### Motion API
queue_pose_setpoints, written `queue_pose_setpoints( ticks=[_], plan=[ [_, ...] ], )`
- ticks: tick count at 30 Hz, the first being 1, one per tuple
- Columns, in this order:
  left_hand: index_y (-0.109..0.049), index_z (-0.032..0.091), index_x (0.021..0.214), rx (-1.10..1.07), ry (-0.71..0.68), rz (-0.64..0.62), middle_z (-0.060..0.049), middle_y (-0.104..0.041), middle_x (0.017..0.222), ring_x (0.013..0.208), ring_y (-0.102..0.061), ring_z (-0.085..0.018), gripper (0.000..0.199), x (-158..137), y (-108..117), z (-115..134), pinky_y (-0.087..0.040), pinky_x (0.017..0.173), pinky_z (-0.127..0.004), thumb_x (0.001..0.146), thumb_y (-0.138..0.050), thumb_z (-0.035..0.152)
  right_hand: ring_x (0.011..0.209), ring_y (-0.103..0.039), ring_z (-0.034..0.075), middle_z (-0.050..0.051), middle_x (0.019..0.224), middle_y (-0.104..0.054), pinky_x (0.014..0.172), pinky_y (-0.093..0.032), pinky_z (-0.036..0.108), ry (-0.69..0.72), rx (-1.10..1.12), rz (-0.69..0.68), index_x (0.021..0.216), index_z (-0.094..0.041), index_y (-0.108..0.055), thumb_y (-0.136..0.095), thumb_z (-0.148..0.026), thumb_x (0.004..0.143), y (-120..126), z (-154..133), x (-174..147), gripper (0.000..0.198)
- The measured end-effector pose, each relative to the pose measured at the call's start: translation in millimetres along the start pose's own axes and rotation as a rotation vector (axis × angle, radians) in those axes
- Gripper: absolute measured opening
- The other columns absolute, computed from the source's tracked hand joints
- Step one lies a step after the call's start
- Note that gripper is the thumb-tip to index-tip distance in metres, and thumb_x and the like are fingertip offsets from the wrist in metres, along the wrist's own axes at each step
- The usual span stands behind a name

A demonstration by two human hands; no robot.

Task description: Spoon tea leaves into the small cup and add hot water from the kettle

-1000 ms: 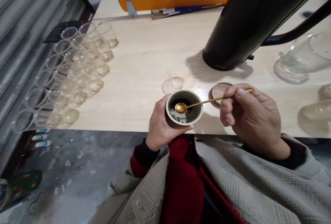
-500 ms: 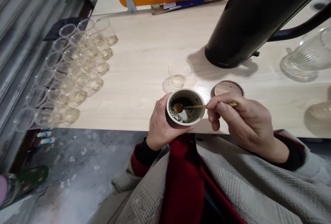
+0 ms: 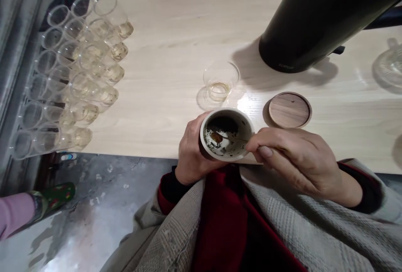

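Note:
My left hand (image 3: pixel 192 150) is wrapped around a pale round canister (image 3: pixel 204 148), its open mouth tilted up toward me. Dark loose tea leaves (image 3: pixel 223 124) lie inside, with bits stuck to the inner wall. Between thumb and fingers, my right hand (image 3: pixel 292 159) pinches the handle of a thin golden spoon (image 3: pixel 216 137), whose bowl is down inside the canister among the leaves. Just beyond the canister stands a clear cup (image 3: pixel 220 89) with a little pale yellow liquid. A round wooden lid (image 3: pixel 289 110) lies on the table past my right hand.
Rows of clear cups (image 3: pixel 84 87) with pale liquid crowd the left of the table (image 3: pixel 163 54). A tall black kettle (image 3: pixel 301 24) stands at the back right, a ribbed glass vessel (image 3: pixel 392 66) at the right edge. A person's pink sleeve or leg (image 3: pixel 15 213) shows lower left.
The spoon has gone from over the canister's mouth down into it, my right hand lowering with it. The canister is tipped more toward me. The view has shifted downward.

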State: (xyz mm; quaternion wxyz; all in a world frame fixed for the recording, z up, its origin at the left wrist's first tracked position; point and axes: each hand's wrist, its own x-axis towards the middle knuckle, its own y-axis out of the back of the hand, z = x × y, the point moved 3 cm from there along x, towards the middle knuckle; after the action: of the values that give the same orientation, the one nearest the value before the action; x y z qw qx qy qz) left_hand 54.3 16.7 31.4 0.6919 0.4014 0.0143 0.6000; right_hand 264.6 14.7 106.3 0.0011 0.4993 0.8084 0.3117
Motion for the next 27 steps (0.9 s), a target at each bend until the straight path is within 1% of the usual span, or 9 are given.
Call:
queue_pose_setpoints(
  ticks=[6,9,13,15,17,19,21,23,27],
  plan=[
    [-0.041,0.024,0.156,-0.021,0.017,-0.010,-0.015,-0.064,0.145,0.131,-0.067,-0.036,0.109,-1.5,-0.7,-0.7,-0.060,0.108,-0.052,0.071,-0.090,0.070,0.067,-0.066,0.016,0.002,0.082,-0.072,0.062,-0.054,0.028,-0.136,0.082,-0.026,0.105,-0.029,-0.070,-0.055,-0.019,0.103,-0.1,-0.6,0.0,0.018],
    [-0.041,0.024,0.156,-0.037,0.023,0.003,-0.014,-0.064,0.145,0.131,-0.067,-0.035,0.109,-2.2,-1.3,-0.2,-0.059,0.110,-0.051,0.070,-0.091,0.069,0.066,-0.066,0.015,0.001,0.079,-0.071,0.062,-0.054,0.027,-0.131,0.088,-0.038,0.105,-0.029,-0.070,-0.054,-0.018,0.104,0.5,-3.5,1.7,0.019],
    [-0.041,0.024,0.156,-0.024,0.008,0.025,-0.015,-0.065,0.143,0.130,-0.068,-0.034,0.110,-2.6,-2.1,0.2,-0.060,0.108,-0.050,0.069,-0.092,0.068,0.062,-0.065,0.010,0.000,0.077,-0.069,0.055,-0.051,0.021,-0.099,0.092,-0.047,0.107,-0.024,-0.067,-0.050,-0.014,0.106,2.4,-6.6,3.3,0.019],
    [-0.041,0.024,0.156,-0.008,-0.005,0.024,-0.015,-0.065,0.143,0.129,-0.069,-0.034,0.109,-2.7,-2.4,0.4,-0.061,0.107,-0.050,0.070,-0.091,0.068,0.058,-0.064,0.006,-0.001,0.077,-0.070,0.053,-0.050,0.017,-0.128,0.154,-0.041,0.106,-0.022,-0.065,-0.050,-0.013,0.107,0.8,-6.0,1.7,0.018],
    [-0.039,0.025,0.157,0.008,-0.009,0.019,-0.014,-0.065,0.143,0.129,-0.068,-0.035,0.108,-2.8,-2.4,0.5,-0.060,0.108,-0.051,0.072,-0.090,0.069,0.054,-0.064,0.005,-0.002,0.078,-0.070,0.051,-0.051,0.017,-0.235,0.281,0.017,0.105,-0.021,-0.066,-0.051,-0.016,0.108,-2.6,-2.6,-1.7,0.015],
    [-0.038,0.026,0.157,0.020,-0.009,0.012,-0.015,-0.065,0.143,0.130,-0.068,-0.035,0.109,-3.0,-2.1,0.5,-0.060,0.108,-0.052,0.072,-0.089,0.070,0.050,-0.063,0.007,-0.002,0.077,-0.070,0.047,-0.050,0.019,-0.382,0.445,0.150,0.103,-0.021,-0.067,-0.056,-0.023,0.108,-6.0,2.5,-5.7,0.013],
    [-0.037,0.025,0.158,0.025,-0.013,0.004,-0.015,-0.065,0.143,0.131,-0.067,-0.036,0.109,-3.1,-1.5,0.2,-0.060,0.108,-0.052,0.073,-0.088,0.071,0.046,-0.061,0.009,-0.002,0.073,-0.070,0.042,-0.048,0.021,-0.481,0.597,0.279,0.098,-0.021,-0.069,-0.061,-0.027,0.107,-9.1,6.9,-8.5,0.013],
    [-0.037,0.024,0.158,0.024,-0.023,-0.001,-0.016,-0.064,0.144,0.131,-0.068,-0.035,0.108,-3.4,-1.0,-0.2,-0.060,0.108,-0.051,0.074,-0.087,0.072,0.042,-0.059,0.010,-0.001,0.070,-0.070,0.038,-0.045,0.022,-0.520,0.687,0.365,0.093,-0.022,-0.069,-0.064,-0.030,0.105,-10.5,10.2,-9.0,0.015],
    [-0.037,0.024,0.159,0.034,-0.033,-0.001,-0.016,-0.064,0.144,0.130,-0.068,-0.035,0.108,-4.2,-0.4,-1.6,-0.060,0.108,-0.050,0.075,-0.085,0.073,0.041,-0.057,0.011,0.000,0.068,-0.070,0.036,-0.045,0.024,-0.543,0.723,0.446,0.090,-0.025,-0.071,-0.066,-0.033,0.104,-9.7,17.4,-8.3,0.017]
  ],
)
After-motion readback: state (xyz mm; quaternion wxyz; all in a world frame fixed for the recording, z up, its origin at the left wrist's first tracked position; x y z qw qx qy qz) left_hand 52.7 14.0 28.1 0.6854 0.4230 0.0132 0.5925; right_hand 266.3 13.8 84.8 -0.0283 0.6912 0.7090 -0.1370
